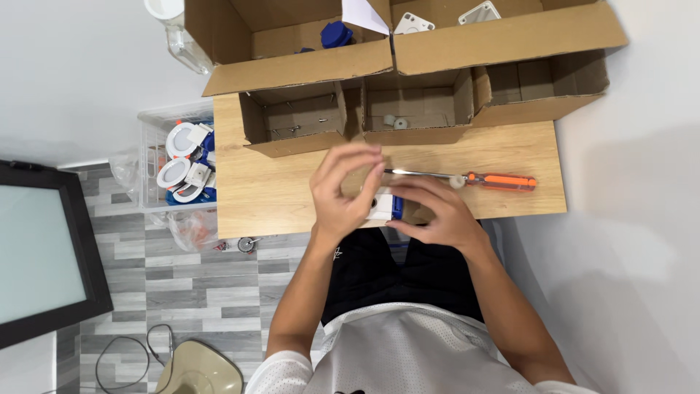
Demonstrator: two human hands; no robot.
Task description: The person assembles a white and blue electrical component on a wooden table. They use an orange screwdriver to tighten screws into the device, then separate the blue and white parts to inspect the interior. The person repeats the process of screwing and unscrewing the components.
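**Holding a small white-and-blue part over the bench's near edge**

Gripping the small white-and-blue part (382, 204) between both hands, I keep it just above the near edge of the wooden bench (277, 197), close to my body, where I judge it is easiest to see and steady. My left hand (343, 191) curls over it from the left, fingers arched and closed narrow on its top and side. My right hand (437, 211) closes on it from the right, the fingers cupped around the blue end. How tightly either hand presses I cannot tell; most of the part is hidden.

An orange-handled screwdriver (467, 178) lies flat on the bench just beyond my right hand, shaft pointing left, apparently kept within reach. It is untouched.

Along the far edge stand open cardboard boxes. One small box (299, 120) at the far left holds what look like screws; the next (412, 109) holds a few small white pieces. Larger boxes (503, 36) behind carry blue and white parts, seemingly sorted by kind.

Off the bench's left edge, a clear plastic crate (157, 128) on the floor holds round white fittings with blue pieces.
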